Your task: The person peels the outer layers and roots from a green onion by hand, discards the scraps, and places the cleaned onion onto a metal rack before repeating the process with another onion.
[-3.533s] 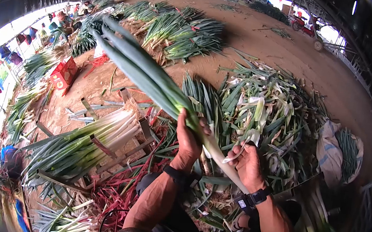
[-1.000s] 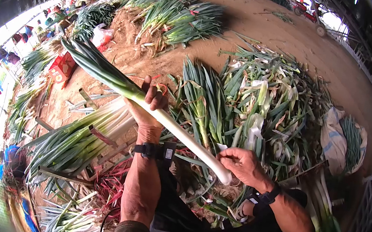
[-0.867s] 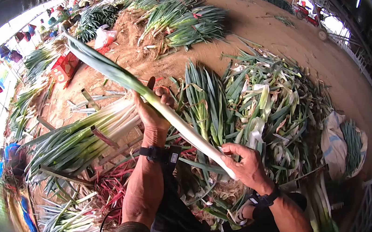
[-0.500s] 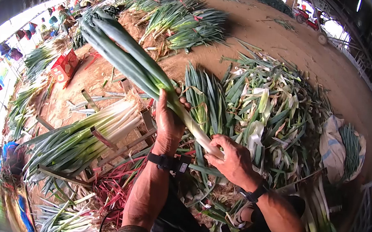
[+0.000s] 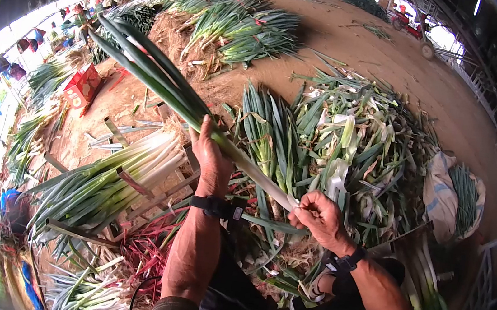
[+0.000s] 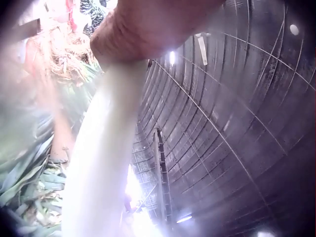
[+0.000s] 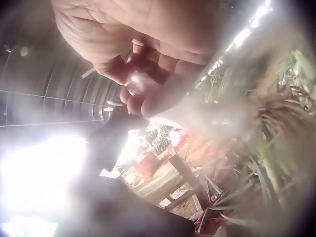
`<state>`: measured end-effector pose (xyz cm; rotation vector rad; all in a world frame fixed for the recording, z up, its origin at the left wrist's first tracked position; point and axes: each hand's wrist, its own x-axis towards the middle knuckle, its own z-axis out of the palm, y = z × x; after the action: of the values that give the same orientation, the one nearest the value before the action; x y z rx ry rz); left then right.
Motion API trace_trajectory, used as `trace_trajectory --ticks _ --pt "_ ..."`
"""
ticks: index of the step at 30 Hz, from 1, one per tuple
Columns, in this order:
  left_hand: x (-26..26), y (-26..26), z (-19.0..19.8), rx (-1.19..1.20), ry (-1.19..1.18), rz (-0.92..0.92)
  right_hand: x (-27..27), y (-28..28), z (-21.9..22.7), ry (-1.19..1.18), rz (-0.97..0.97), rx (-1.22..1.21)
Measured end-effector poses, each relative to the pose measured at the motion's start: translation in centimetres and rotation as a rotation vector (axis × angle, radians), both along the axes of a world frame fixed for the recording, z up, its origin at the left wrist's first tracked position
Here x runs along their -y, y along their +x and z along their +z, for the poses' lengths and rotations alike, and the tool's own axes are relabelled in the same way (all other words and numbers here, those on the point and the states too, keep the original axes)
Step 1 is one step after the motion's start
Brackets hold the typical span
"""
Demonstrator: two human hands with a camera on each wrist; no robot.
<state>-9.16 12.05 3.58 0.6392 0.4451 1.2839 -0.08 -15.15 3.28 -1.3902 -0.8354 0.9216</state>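
A long green onion (image 5: 261, 180) slants across the head view, its dark leaves pointing up and left, its white end low and right. My left hand (image 5: 210, 157) grips the stalk where green turns pale; most of its fingers are hidden behind the stalk. In the left wrist view the white shaft (image 6: 101, 163) runs down from that hand. My right hand (image 5: 320, 219) is at the white end, its thumb and fingers pinching there. A whitish bit (image 7: 140, 83) shows between those curled fingers in the right wrist view; I cannot tell whether it is loose skin.
Trimmed white-stemmed onions (image 5: 133, 171) lie in a wooden rack (image 5: 170, 198) at left, beside red ties (image 5: 151, 252). Untrimmed onions (image 5: 270, 136) and a heap of stripped leaves (image 5: 368, 152) lie ahead and right. A white sack (image 5: 441, 193) stands far right.
The onion's leafy end has turned and spread since a second ago, and my left hand has rotated around the stalk. Over the last half second my right fingers have drawn into a pinch at the white end.
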Motion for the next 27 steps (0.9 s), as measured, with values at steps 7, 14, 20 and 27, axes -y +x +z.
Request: trace_trajectory --ticks 7,14,20,27 --pt "-3.8 -2.0 -3.2 -0.006 -0.080 0.055 5.1 3.7 -0.5 -0.222 -0.042 0.602" --pt "-1.7 -1.7 -2.3 -0.035 -0.031 0.046 5.9 6.5 -2.0 -0.437 -0.093 0.979" --pt "-3.7 -2.8 -2.9 -0.174 -0.007 0.192 11.0 12.4 -5.0 -0.777 -0.137 1.030" --pt "-5.3 -4.2 -5.4 -0.395 0.227 0.220 5.2 7.0 -1.0 -0.243 -0.218 0.811"
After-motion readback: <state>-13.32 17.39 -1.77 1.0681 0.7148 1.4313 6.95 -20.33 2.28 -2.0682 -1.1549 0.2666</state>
